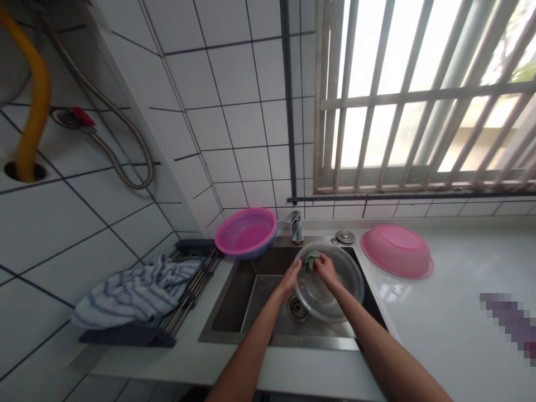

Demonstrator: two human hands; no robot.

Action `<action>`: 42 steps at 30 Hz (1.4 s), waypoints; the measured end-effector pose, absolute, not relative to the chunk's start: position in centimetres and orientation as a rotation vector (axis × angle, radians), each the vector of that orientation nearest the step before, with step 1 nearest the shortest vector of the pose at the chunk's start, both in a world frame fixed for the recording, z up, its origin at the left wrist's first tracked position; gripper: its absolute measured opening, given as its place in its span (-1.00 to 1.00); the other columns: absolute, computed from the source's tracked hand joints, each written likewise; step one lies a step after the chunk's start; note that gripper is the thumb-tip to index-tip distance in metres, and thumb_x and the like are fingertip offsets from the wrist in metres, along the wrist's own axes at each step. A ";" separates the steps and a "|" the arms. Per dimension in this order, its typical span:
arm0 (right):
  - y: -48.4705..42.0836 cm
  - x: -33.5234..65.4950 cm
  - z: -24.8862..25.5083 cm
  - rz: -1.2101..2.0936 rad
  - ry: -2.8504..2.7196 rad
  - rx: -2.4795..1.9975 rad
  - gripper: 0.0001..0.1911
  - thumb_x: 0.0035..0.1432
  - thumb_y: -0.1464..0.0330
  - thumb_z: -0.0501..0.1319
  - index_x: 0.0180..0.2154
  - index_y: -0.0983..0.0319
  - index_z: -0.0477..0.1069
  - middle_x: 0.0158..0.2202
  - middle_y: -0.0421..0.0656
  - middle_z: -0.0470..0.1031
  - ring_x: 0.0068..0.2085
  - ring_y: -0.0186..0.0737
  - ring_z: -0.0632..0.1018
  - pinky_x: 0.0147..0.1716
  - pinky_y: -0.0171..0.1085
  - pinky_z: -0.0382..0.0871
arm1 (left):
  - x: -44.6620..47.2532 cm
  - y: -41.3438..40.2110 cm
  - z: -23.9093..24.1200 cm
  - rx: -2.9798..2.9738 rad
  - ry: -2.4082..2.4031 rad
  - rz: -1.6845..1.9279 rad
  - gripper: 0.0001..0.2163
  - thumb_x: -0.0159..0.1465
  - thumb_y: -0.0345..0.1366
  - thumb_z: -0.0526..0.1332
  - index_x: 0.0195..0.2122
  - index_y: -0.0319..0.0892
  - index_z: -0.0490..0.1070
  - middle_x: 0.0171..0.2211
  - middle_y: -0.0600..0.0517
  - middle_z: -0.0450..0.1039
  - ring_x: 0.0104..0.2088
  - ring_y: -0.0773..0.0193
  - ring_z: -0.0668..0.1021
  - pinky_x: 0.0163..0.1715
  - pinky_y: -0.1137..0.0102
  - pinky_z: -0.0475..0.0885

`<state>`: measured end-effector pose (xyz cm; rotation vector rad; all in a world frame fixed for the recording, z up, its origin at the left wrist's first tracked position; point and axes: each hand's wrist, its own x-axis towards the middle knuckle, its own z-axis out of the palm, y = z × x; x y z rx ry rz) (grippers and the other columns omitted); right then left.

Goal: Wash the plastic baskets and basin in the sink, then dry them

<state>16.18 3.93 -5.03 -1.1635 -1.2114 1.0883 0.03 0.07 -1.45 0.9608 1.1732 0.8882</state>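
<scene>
A clear, see-through basin [352,279] is tilted over the right part of the steel sink [226,312]. My left hand [290,277] is closed on its left rim, thumb side up. Inside the basin, near the upper left of its wall, my right hand [325,268] presses a crumpled green cloth [310,259] between its fingers. The fingertips of the right hand are partly hidden by the cloth. Below the basin's left edge the sink drain [297,309] shows.
Behind the sink stands a chrome faucet [297,228]. A pink colander [247,231] rests at the back left corner, and an upturned pink basin [397,251] lies on the right counter. A striped towel [138,296] covers a rack [188,304] at left. A drain stopper [345,237] sits behind.
</scene>
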 end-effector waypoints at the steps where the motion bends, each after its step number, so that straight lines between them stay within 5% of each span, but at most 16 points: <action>1: 3.8 16.3 -4.9 1.088 -1.232 -1.160 -0.73 0.08 0.14 0.16 -0.29 0.18 0.43 -0.41 -0.14 0.52 -0.37 -0.17 0.51 -0.40 -0.31 0.39 | 0.1 0.0 -1.4 0.966 1.158 0.878 -0.36 0.34 0.19 0.20 0.34 -0.04 0.33 0.20 -0.17 0.48 -0.33 0.20 0.62 -0.37 0.35 0.51; 7: 1.5 15.6 -5.1 1.539 -1.732 -0.885 -0.87 0.00 0.31 0.24 -0.37 0.23 0.45 -0.52 -0.25 0.42 -0.51 -0.34 0.38 -0.49 -0.38 0.26 | -0.5 0.1 -1.2 1.060 1.182 1.068 -0.55 0.37 0.04 0.25 0.12 -0.16 0.53 0.23 -0.20 0.47 0.14 0.03 0.56 0.17 0.23 0.43; 10: 0.9 15.0 -5.2 1.638 -1.805 -0.802 -0.89 -0.01 0.33 0.25 -0.41 0.24 0.42 -0.58 -0.30 0.32 -0.55 -0.40 0.30 -0.52 -0.40 0.18 | -1.2 0.2 -1.1 1.022 1.232 1.123 -0.56 0.35 0.06 0.27 0.11 -0.11 0.53 0.30 -0.15 0.41 0.23 0.01 0.50 0.27 0.19 0.35; 16: 1.5 14.9 -4.8 1.448 -1.438 -0.883 -0.83 -0.04 0.28 0.26 -0.38 0.23 0.41 -0.55 -0.28 0.35 -0.53 -0.36 0.33 -0.51 -0.38 0.24 | -0.8 -0.4 -0.6 1.067 0.998 0.994 -0.50 0.29 0.10 0.32 0.08 -0.16 0.56 0.11 -0.17 0.57 0.19 0.00 0.52 0.20 0.18 0.42; 23: 2.6 16.4 -3.7 1.208 -0.937 -1.070 -0.68 -0.01 0.13 0.25 -0.27 0.20 0.44 -0.32 -0.09 0.57 -0.29 -0.13 0.56 -0.27 -0.24 0.48 | -1.2 -0.7 -0.6 0.978 0.968 0.815 -0.35 0.34 0.13 0.25 0.38 -0.02 0.27 0.21 -0.22 0.45 -0.31 0.19 0.64 -0.34 0.29 0.56; 32: 0.6 13.8 -4.4 1.606 -1.608 -0.807 -0.80 0.00 0.23 0.30 -0.39 0.22 0.41 -0.55 -0.28 0.35 -0.53 -0.36 0.33 -0.50 -0.36 0.21 | -0.9 0.1 -1.1 0.971 1.176 1.148 -0.53 0.31 0.08 0.31 0.11 -0.12 0.53 0.07 -0.14 0.57 0.14 0.06 0.55 0.15 0.24 0.45; 38: 2.7 15.5 -3.7 1.293 -0.950 -1.040 -0.72 -0.02 0.15 0.26 -0.31 0.18 0.39 -0.37 -0.14 0.52 -0.35 -0.19 0.52 -0.32 -0.26 0.47 | -0.4 -0.7 -0.8 0.961 1.044 0.859 -0.39 0.32 0.17 0.24 0.30 -0.05 0.35 0.10 -0.16 0.50 -0.24 0.15 0.63 -0.22 0.28 0.53; 42: 3.0 16.8 -3.3 1.282 -0.886 -1.053 -0.66 -0.05 0.14 0.29 -0.26 0.20 0.42 -0.30 -0.09 0.56 -0.29 -0.12 0.56 -0.27 -0.22 0.50 | -0.5 -1.0 -0.1 1.025 0.973 0.886 -0.42 0.26 0.15 0.32 0.20 -0.05 0.38 -0.02 -0.06 0.50 -0.23 0.23 0.59 -0.21 0.37 0.49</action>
